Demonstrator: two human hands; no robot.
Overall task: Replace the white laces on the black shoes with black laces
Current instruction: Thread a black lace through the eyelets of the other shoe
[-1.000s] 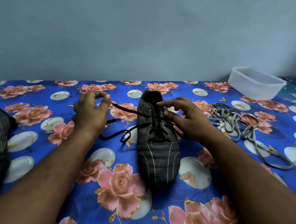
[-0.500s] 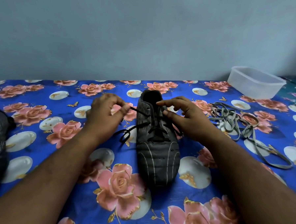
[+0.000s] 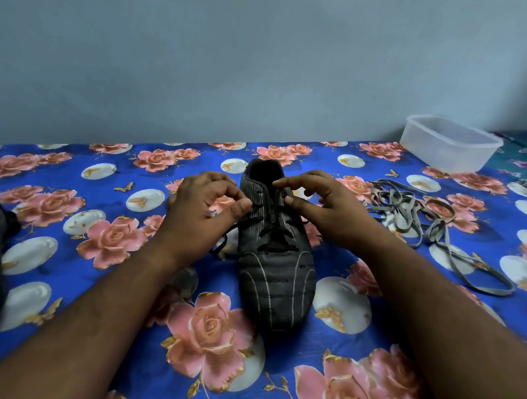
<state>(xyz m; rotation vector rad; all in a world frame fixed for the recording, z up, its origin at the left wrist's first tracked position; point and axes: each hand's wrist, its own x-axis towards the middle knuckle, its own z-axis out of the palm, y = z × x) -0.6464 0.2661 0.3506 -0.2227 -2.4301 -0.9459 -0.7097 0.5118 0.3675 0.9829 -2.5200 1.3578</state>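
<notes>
Head view: both hands, L & R, pinch thin black lace on ribbed, pinstriped shoe.

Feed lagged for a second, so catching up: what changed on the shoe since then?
The left hand, pinching the black lace, moved right from out at the side to the shoe's eyelets, taking up the slack. The right hand stayed at the eyelets; shoe, pale laces and container unmoved.

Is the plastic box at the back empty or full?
Empty, as far as visible: the box is lidless and translucent, and nothing shows inside it.
</notes>
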